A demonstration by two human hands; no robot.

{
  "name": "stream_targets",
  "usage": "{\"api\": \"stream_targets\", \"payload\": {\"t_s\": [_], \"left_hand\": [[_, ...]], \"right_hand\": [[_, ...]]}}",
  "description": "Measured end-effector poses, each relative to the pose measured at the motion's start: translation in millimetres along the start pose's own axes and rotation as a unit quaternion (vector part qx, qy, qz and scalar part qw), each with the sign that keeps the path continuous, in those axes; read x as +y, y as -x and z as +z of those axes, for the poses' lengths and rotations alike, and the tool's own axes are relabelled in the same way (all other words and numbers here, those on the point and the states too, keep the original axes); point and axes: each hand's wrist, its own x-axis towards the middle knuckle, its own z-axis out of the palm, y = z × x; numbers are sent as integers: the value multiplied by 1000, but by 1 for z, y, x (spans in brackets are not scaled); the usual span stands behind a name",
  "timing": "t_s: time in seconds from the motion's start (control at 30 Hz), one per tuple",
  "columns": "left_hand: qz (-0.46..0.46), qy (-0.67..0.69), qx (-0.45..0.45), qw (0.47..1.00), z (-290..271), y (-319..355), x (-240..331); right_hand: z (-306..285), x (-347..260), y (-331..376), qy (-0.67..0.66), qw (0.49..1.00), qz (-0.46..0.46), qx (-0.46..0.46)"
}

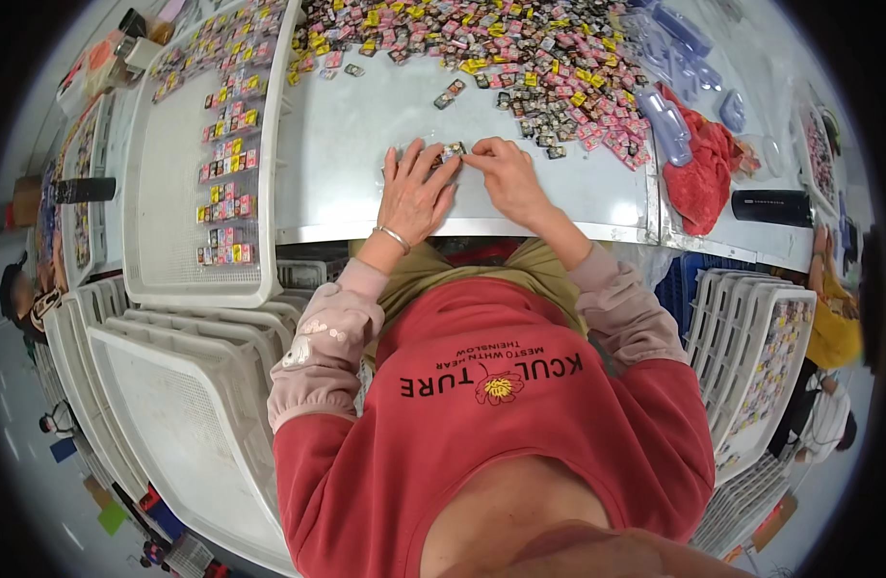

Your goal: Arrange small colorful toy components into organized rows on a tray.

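You sit at a pale grey bench (pixel 366 125), its far half strewn with a broad heap of small pink, yellow and dark packets (pixel 520 58). To your left a white tray (pixel 164 193) lies on the bench, holding short rows of the same packets lined up along its right side. More empty white trays (pixel 173 385) are stacked at your lower left, and another stack (pixel 742 328) stands at your right, the top one filled with packets. A red cloth (pixel 698 173) lies crumpled past the bench's right edge, with clear plastic moulds (pixel 669 125) just beside it.

Your left hand (pixel 414 193), a thin bangle at the wrist, lies fingers spread and flat on the bench. Your right hand (pixel 506 178) has its thumb and forefinger pressed together, pinching a small dark packet (pixel 453 150). That packet sits at the near middle of the bench, between both hands' fingertips, well short of the heap.
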Motion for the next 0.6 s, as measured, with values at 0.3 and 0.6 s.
{"api": "stream_targets", "payload": {"t_s": [0.3,0.6], "left_hand": [[9,1,2,1000,3,1,-3],[-57,26,119,991,-11,9,-10]], "right_hand": [[-59,86,-71,-77,981,71,165],[-44,97,-126,69,995,-4,-71]]}}
